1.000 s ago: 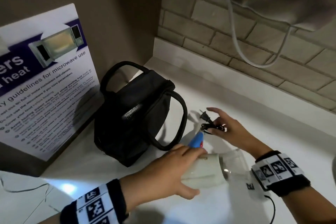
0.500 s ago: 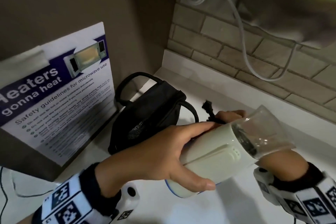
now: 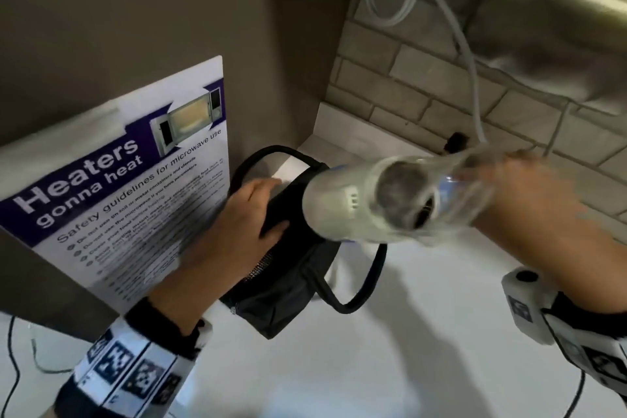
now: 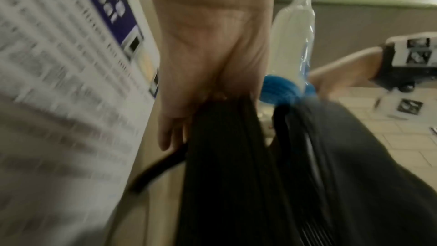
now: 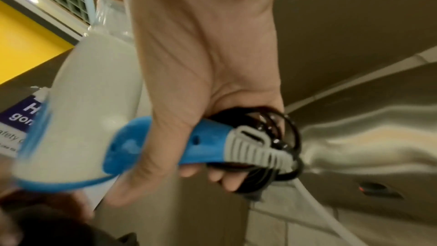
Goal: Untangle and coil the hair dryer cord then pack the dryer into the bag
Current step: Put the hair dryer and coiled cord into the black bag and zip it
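Dryer, head view: my right hand (image 3: 529, 193) holds the hair dryer (image 3: 342, 204) in the air over the black bag (image 3: 291, 278), clear nozzle toward the camera; the picture is blurred there.
Bag, head view: it stands on the white surface (image 3: 390, 349) beside the microwave poster (image 3: 112, 200), and my left hand (image 3: 244, 217) grips its top edge, thumb on the near side.
Left wrist view: my fingers (image 4: 172, 132) are curled over the dark fabric of the bag (image 4: 236, 175); the dryer's blue end (image 4: 276, 91) sits just above the bag's opening.
Right wrist view: my right hand (image 5: 208, 100) is wrapped round the blue handle (image 5: 189, 143), with the coiled black cord (image 5: 279, 149) clamped in the same grip against the grey strain relief.
Cord state: looped in a bundle, not hanging loose.
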The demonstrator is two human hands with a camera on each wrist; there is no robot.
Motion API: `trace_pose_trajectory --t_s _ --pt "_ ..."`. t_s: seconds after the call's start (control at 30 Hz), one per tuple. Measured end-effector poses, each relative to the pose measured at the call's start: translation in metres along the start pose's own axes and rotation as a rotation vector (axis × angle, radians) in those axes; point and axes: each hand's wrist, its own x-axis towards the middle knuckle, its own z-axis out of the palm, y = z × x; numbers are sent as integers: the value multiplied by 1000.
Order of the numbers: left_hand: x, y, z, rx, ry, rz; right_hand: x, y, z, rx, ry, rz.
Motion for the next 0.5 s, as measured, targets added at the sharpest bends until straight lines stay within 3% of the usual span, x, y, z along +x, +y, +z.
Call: trace_pose_trajectory --t_s 0.1,0.17,0.27,0.4,0.5 --pt "1 -9 8 -37 47 -64 21 -12 -5 -164 81 183" --pt "1 -13 8 -102 67 -57 36 -26 0 -232 123 158" --pt "3 -17 7 -362 48 -81 51 -57 -4 -316 107 10" --pt "13 -25 11 -273 73 -114 70 -99 10 -365 -112 -248" --pt "21 -31 11 -283 16 -96 86 -118 22 -370 -237 -329"
